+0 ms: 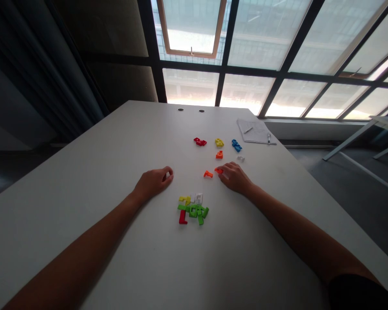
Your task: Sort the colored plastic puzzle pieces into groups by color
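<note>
My right hand has its fingertips closed on a small orange plastic piece at the tabletop. Just left of it lies another orange piece, apart from the fingers. My left hand rests on the table with its fingers curled in to the thumb, and nothing shows in them. Nearer me is a mixed pile of plastic pieces: several green pieces, a yellow one, a white one and a red one.
Beyond my right hand lie small groups of red pieces, yellow pieces and blue pieces, plus an orange piece and a whitish piece. Paper sheets with pens lie at the white table's right edge.
</note>
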